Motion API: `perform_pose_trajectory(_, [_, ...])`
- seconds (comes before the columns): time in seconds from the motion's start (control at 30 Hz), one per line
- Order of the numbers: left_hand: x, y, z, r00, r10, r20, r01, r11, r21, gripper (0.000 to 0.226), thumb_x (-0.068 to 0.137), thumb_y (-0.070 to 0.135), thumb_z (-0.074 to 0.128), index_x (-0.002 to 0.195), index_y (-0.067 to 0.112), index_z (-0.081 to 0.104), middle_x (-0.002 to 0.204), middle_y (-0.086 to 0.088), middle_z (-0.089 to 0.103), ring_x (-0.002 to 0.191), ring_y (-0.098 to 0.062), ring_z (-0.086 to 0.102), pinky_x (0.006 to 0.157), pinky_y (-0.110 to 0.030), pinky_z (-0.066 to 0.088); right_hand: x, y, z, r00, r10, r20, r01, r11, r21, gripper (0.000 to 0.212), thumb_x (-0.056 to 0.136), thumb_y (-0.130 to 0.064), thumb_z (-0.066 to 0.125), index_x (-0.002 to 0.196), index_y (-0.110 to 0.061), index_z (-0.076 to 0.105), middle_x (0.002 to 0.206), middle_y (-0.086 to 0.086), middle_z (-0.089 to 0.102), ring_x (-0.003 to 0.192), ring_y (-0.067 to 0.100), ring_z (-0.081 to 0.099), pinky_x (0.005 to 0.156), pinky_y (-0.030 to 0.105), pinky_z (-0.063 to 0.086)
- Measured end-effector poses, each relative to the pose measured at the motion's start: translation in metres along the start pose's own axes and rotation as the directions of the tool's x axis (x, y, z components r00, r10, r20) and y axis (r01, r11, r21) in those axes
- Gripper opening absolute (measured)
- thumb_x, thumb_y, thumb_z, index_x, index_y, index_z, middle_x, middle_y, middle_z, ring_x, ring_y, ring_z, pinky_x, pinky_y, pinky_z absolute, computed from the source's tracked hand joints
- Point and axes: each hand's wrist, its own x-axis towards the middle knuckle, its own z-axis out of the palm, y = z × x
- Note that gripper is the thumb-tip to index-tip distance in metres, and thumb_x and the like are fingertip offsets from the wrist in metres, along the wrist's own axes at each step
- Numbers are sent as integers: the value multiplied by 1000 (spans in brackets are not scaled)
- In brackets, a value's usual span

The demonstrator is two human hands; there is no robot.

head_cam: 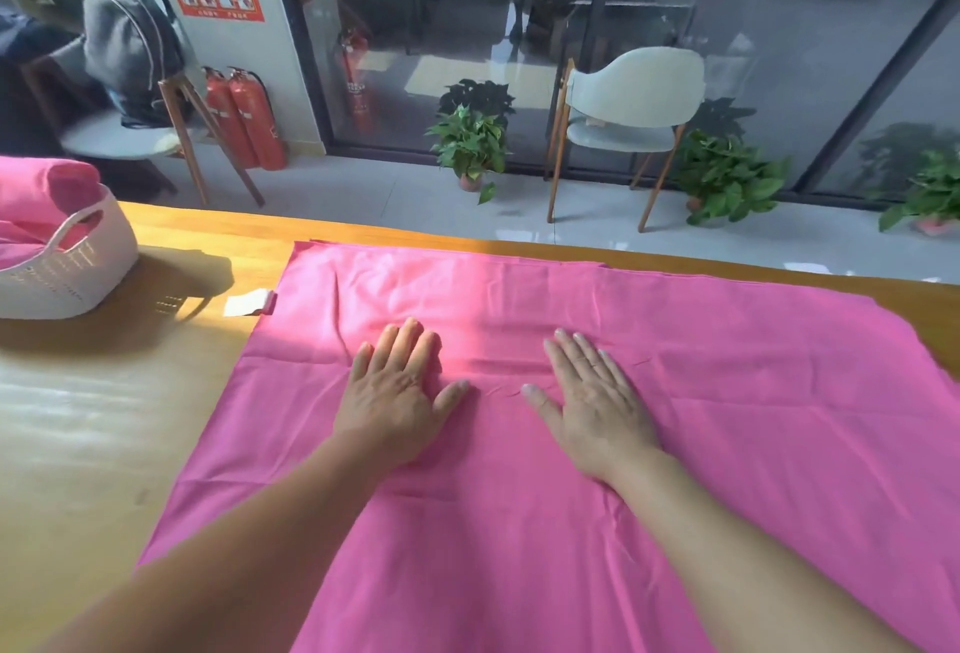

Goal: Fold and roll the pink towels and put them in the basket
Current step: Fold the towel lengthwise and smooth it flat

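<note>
The wooden table [93,444] fills the near half of the room, its far edge running in front of a glass wall. Most of it is covered by one big pink towel [675,418], spread flat with a few shallow creases, its far hem lying close along the table's far edge and its near part running out of sight below. A small white tag [247,302] sticks out from the towel's left edge.

Left of the towel, well apart from it, a white woven basket [78,267] sits on the table with pink towels in the basket [36,200] already heaped inside, one rolled end poking above the rim.

Both hands lie palm down near the middle of the towel, side by side and not touching. The left hand [397,392] has its fingers straight and close together, thumb angled out toward the other hand. The right hand [592,392] lies the same way, fingers straight and slightly fanned. Neither holds any cloth; they just press flat on it.

Beyond the towel's far hem, on the floor, stand a pale chair [623,111], potted green plants [472,143] and two red fire extinguishers [244,117].
</note>
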Motion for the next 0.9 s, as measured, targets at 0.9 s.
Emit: perform_pose_trajectory(0.9, [60,118,7,956,264,-130,-281,949,-144,63,97,56,2,154,29,-2,162,5,-10,149,-12,-15,122,-37,-7,18,54,-4,993,103,-55,-100,993,66,64,103,-51,12,158,-21,0,165,-9,-8,150,7,-12,120,27,-13])
